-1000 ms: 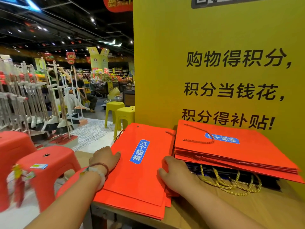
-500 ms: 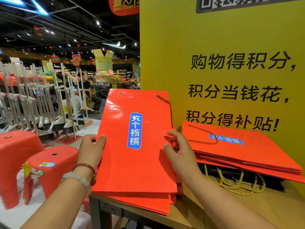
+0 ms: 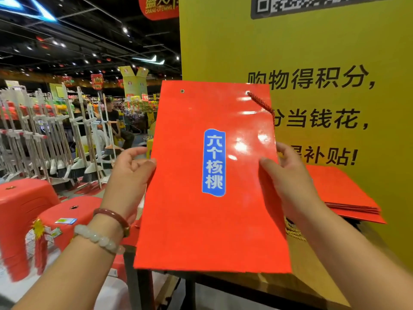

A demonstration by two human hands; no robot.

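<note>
A flat orange-red paper gift bag with a blue label and a red cord handle is held upright in front of me, above the table. My left hand pinches its left edge, thumb on the front. My right hand grips its right edge, thumb on the front and fingers behind. A stack of the same folded bags lies on the wooden table to the right, partly hidden by my right hand.
A yellow sign board with black characters stands behind the table. Red plastic stools are stacked at the left. Racks of brooms and mops fill the aisle beyond, where two people sit. A gold cord lies on the table.
Both hands lifted one bag off the pile on the table, raised it upright and brought it closer to me. The pile it came from is now hidden behind it.
</note>
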